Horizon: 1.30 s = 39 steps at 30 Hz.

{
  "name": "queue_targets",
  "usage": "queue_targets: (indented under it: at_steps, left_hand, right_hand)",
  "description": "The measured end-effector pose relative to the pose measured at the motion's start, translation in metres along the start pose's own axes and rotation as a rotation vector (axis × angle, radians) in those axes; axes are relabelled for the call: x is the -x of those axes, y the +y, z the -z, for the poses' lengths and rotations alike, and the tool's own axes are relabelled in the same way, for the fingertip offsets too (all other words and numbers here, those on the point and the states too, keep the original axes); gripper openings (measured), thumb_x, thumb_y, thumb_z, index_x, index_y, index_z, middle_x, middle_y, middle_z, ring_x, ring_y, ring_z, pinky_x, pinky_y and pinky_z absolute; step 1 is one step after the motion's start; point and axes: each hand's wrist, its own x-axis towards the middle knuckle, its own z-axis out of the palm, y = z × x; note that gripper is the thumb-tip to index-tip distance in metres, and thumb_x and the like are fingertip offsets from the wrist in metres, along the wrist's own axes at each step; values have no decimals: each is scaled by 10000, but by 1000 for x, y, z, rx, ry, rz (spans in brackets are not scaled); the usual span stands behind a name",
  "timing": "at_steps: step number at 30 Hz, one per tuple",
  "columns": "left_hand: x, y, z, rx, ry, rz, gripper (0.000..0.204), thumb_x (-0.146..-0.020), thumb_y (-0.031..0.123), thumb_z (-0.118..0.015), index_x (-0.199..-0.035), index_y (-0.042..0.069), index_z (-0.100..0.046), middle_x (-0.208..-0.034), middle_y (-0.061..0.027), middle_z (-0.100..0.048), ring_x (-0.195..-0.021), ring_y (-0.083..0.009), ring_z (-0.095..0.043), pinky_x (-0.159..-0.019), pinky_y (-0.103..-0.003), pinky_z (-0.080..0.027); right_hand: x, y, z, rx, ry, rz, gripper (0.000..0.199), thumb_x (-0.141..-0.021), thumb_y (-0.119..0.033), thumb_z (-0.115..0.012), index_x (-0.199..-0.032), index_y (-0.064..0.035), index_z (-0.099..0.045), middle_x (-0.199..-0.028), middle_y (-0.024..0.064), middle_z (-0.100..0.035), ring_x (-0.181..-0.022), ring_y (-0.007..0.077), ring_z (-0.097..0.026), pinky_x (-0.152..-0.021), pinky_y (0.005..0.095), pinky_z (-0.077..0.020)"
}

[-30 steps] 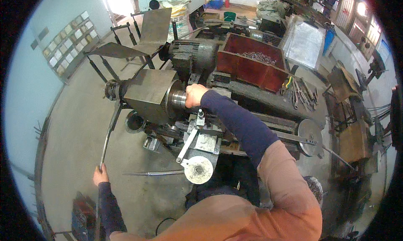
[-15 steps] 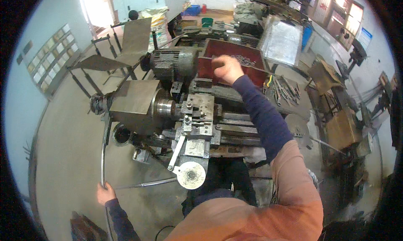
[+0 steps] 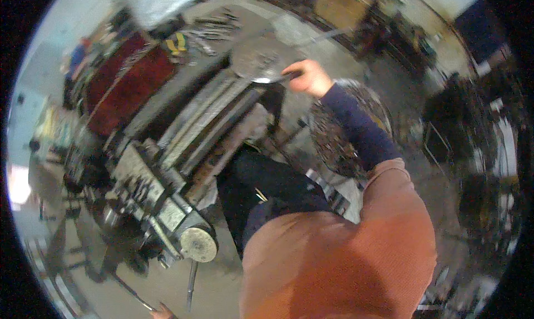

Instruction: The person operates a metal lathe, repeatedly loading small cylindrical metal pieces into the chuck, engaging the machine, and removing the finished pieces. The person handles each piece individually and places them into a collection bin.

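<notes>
My right hand (image 3: 308,77) is stretched out to the far end of the grey metal lathe (image 3: 167,169). It is closed on a dark handle (image 3: 290,75) beside a round grey metal disc (image 3: 260,62). Only a sliver of my left hand (image 3: 161,311) shows at the bottom edge, where it holds the end of a thin metal rod (image 3: 133,292) low over the floor. The picture is blurred by motion. A pale round handwheel (image 3: 197,244) sits on the lathe's near side, by my dark trousers.
A dark red tray (image 3: 125,80) of metal parts stands behind the lathe, with several hand tools (image 3: 203,38) beside it. A speckled round stool or bin (image 3: 339,135) is under my right arm. Dark racks and benches crowd the right side. Grey concrete floor lies all around.
The view has swung sharply right along the lathe. My right hand left the red tray area and now grips a handle at the lathe's far end. My left hand still holds the rod.
</notes>
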Motion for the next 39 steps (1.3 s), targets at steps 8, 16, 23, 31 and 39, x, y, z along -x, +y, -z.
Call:
queue_targets:
  at_steps: [8, 16, 23, 31, 39]
  left_hand:
    - [-49, 125, 36, 584, -152, -690, 419, -873, 152, -542, -1226, -46, -436, -1021, -208, -602, -878, -244, -589, -806, -315, -447]
    - [-35, 220, 95, 460, -226, -836, 416, -830, 117, -550, -1201, -48, -461, -1093, -236, -567, -967, -342, -573, -817, -350, -443]
    - [-16, 206, 92, 444, -306, -769, 397, -831, 134, -551, -1183, -36, -482, -1070, -233, -580, -963, -340, -579, -814, -355, -440]
    - [-14, 201, 86, 417, -266, -786, 373, -829, 97, -539, -1169, -47, -485, -1069, -230, -578, -974, -339, -575, -811, -350, -440]
    - [13, 200, 130, 984, -526, -685, 362, -794, 17, -553, -1145, -61, -513, -1019, -152, -615, -939, -199, -577, -842, -312, -429]
  right_hand:
    - [207, 98, 96, 336, -2, -932, 320, -606, -286, -641, -803, -35, -666, -790, 187, -637, -756, 294, -634, -713, 341, -498]
    - [242, 101, 68, 787, -468, -850, 322, -586, -263, -648, -794, -18, -636, -845, 184, -634, -820, 317, -615, -729, 391, -500]
    - [246, 101, 74, 841, -638, -557, 296, -548, -273, -657, -739, -47, -645, -830, 143, -636, -825, 295, -606, -733, 370, -490]
    - [234, 106, 68, 789, -537, -704, 310, -523, -236, -681, -778, -62, -661, -890, 147, -628, -859, 307, -594, -741, 388, -492]
    - [133, -14, 47, 18, -54, 47, 493, -527, -139, -618, -1010, -39, -627, -1109, 174, -511, -1019, 316, -523, -877, 344, -404]
